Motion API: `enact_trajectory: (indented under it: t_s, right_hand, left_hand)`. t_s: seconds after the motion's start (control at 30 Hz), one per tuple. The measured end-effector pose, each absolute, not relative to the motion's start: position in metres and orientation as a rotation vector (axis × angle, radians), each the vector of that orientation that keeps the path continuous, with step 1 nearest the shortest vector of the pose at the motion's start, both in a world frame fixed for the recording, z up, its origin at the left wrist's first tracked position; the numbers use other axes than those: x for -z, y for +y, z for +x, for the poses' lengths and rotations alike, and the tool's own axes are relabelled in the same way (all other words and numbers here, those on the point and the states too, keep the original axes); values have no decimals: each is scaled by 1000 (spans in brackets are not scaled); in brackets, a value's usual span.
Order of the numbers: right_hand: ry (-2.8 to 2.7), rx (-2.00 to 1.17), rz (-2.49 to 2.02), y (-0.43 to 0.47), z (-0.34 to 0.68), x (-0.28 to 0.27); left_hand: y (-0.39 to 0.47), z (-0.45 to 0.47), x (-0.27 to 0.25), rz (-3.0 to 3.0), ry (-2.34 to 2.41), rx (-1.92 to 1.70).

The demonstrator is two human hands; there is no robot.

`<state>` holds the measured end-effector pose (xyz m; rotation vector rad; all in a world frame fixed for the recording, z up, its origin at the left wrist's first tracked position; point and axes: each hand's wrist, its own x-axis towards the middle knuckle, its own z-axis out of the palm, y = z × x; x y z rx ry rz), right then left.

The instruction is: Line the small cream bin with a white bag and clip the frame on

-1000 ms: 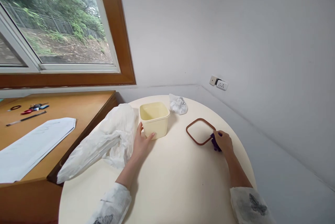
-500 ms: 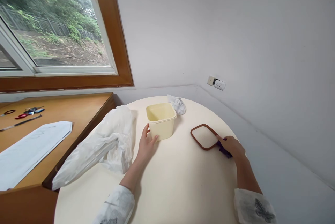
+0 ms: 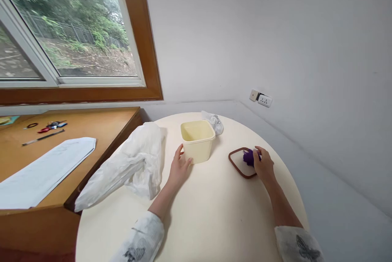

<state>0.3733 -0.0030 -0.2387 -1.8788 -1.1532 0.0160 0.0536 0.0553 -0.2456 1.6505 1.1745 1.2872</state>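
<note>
A pale yellow plastic container [image 3: 198,150] stands upright on the round table, its opening facing up. At its near left corner is my left hand [image 3: 180,167], thumb on the front wall and fingers along the left side. To the right lies a brown rounded-square ring frame [image 3: 238,168], flat on the tabletop. Over its right side my right hand [image 3: 263,165] is closed on a dark purple soft bundle [image 3: 249,158]. The bundle sticks out left of the fingers, above the frame's opening; whether it is cloth or yarn I cannot tell.
A crumpled white plastic bag [image 3: 137,164] lies on the left of the round table [image 3: 208,221]. Behind the container sits a small clear plastic bundle [image 3: 216,122]. A wooden desk [image 3: 110,121] at left holds papers [image 3: 58,172] and a pen [image 3: 43,137]. Walls stand behind and right.
My right hand has moved left and slightly up with the purple bundle, which now lies over the frame's opening. The left hand stays at the container. The whole view has shifted slightly.
</note>
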Motion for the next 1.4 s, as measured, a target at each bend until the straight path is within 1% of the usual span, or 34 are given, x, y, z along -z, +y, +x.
enact_trajectory:
  t_s: [0.17,0.4,0.5,0.6,0.7,0.73,0.8,0.83,0.9,0.93,0.97,1.07,1.2,1.27,1.4]
  right_hand:
    - [-1234,149,-1902,-6,356,241]
    - [-1494,323,-1650,-9,329,243]
    - [-1541,402,-1529,-13,319,241]
    - [-1567,445,-1429,-16,312,238]
    - [-1604,463,-1346,-19,306,237]
    - [-1624,463,-1318,-20,304,237]
    - [-1677,449,-1267,-21,296,238]
    - [-1710,434,-1243,-21,291,239]
    - [-1785,377,-1194,-24,277,241]
    - [-1825,334,-1167,-25,270,241]
    - [-1861,284,-1140,-28,261,241]
    - [-1968,97,-1093,-36,232,240]
    - [-2069,-165,-1191,-50,194,238]
    - [-2080,-239,-1251,-55,180,239]
    - [-2097,-269,-1258,-56,170,245]
  left_hand:
    - [55,50,253,1670,1247,-1272]
    - [37,46,261,1677,1348,-1340]
    - [16,43,246,1703,1346,-1388]
    - [0,26,219,1810,1338,-1502]
    - [0,-12,196,1914,1487,-1633]
    - [2,-28,192,1942,1583,-1593]
    - [7,-63,188,2025,1810,-1371]
    - [8,-80,189,2061,1945,-1209]
    - [8,-107,194,2088,2173,-763]
    - [6,-116,197,2090,2204,-574]
    - [3,-122,200,2096,2194,-461]
    - [-10,-118,207,2145,2074,-321]
    - [-34,-78,199,2239,1869,-203]
    - [-51,-53,186,2274,1679,-149]
    - [-86,-16,145,2251,1168,-127]
